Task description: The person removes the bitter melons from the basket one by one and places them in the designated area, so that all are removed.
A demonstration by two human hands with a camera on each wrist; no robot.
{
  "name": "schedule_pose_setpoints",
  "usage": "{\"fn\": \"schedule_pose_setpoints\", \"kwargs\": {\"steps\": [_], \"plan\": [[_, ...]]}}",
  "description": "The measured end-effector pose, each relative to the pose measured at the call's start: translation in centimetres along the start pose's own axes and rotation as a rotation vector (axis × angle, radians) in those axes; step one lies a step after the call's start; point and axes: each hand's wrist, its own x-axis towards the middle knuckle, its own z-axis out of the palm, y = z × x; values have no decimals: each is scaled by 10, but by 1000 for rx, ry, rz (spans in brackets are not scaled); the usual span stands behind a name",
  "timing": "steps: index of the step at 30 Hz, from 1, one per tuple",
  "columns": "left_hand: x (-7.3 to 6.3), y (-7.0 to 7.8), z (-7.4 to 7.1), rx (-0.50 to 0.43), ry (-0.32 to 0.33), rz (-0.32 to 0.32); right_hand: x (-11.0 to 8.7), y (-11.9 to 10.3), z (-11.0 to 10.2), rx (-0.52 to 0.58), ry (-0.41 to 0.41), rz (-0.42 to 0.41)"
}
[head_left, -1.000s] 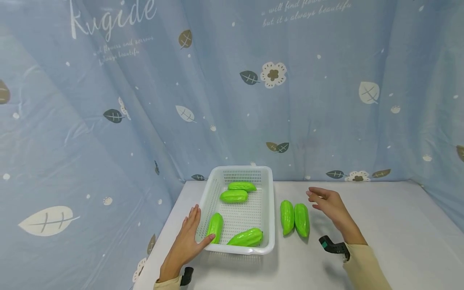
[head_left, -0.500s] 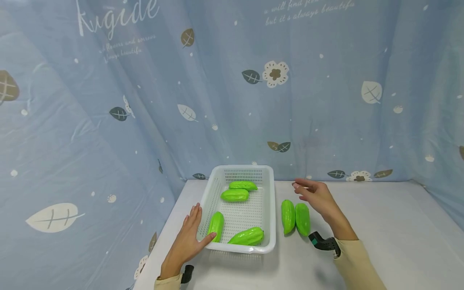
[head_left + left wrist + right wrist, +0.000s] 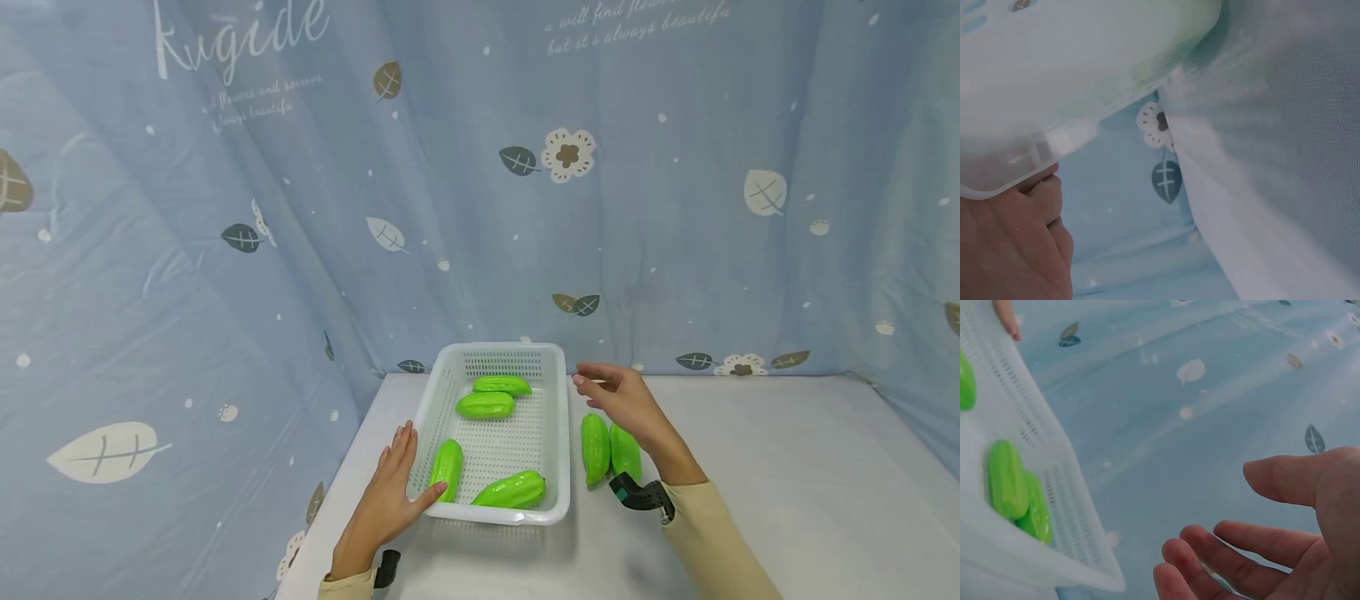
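While the left hand (image 3: 384,500) touches the basket (image 3: 559,433) with straight fingers, four green vegetables (image 3: 485,406) lie inside, right of those fingers. Right hand (image 3: 624,406) empty, fingers loosely bent; two more vegetables (image 3: 596,450) on table (image 3: 787,467), wristward of its fingertips.

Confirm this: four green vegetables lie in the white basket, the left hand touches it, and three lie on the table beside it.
Not three: two green vegetables lie on the table beside the white basket, as the head view shows. The left hand does touch it, and four lie inside.
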Motion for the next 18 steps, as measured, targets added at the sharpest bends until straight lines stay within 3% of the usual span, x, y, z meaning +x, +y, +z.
{"fn": "schedule_pose_setpoints", "kwargs": {"steps": [11,18], "plan": [[1,-4,4,-29,12,10,15,-7,26,48,-32,22],[0,-7,6,-32,10,13,22,-9,43,20,-59,-25]]}}
